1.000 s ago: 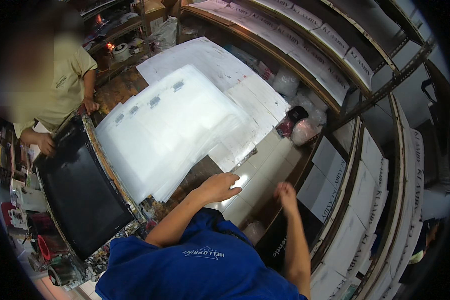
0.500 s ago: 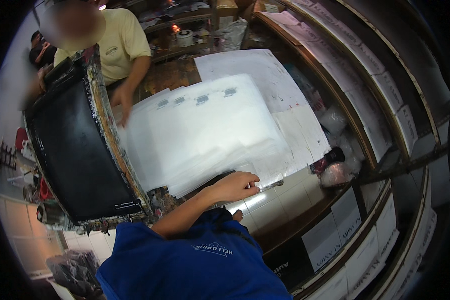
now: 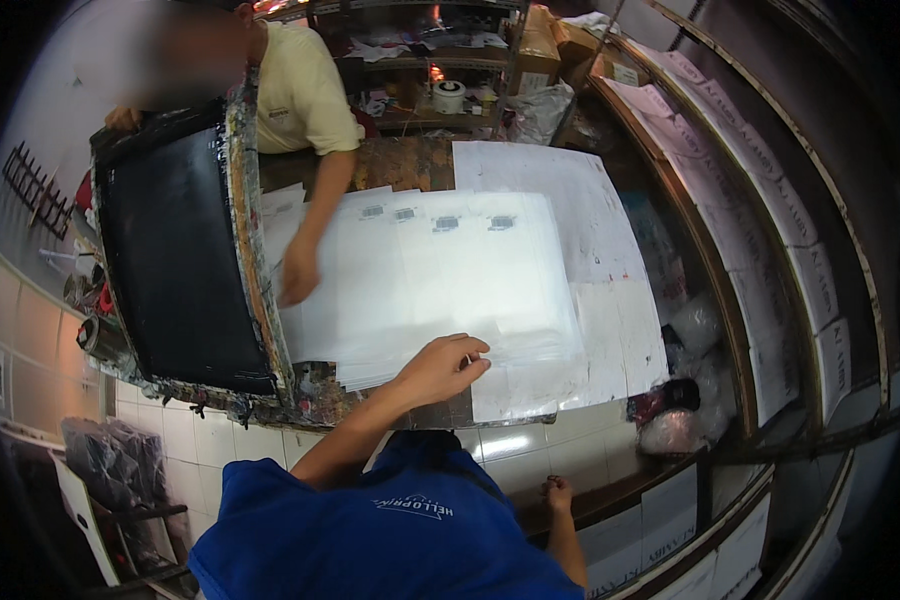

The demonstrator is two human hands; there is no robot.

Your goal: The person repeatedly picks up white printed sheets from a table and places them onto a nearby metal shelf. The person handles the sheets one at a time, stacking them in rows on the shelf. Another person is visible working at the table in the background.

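Note:
Spread like a fan on the work table (image 3: 410, 172) lies a stack of thin whitish sheets (image 3: 440, 290), with small grey printed marks along the far edge. Over the near edge of these sheets is my left hand (image 3: 442, 368), its fingers bent and the thumb apart from the forefinger, with nothing visible between them. My right hand (image 3: 558, 492) hangs low by my side above the tiled floor, fingers curled in; anything inside is hidden. Across the table a person in a yellow shirt (image 3: 305, 90) reaches one hand (image 3: 299, 272) onto the left end of the sheets.
A raised black printing screen (image 3: 175, 265) in a paint-crusted frame stands at the left. Large white boards (image 3: 615, 330) lie under and right of the sheets. A rack (image 3: 720, 270) with printed white sheets runs along the right. Shelves (image 3: 425, 60) and cardboard boxes (image 3: 536, 55) stand behind.
My view has shifted, so the table sits lower and further right. My left hand has moved in over the sheets' near edge. My right hand has come more into sight, lower right.

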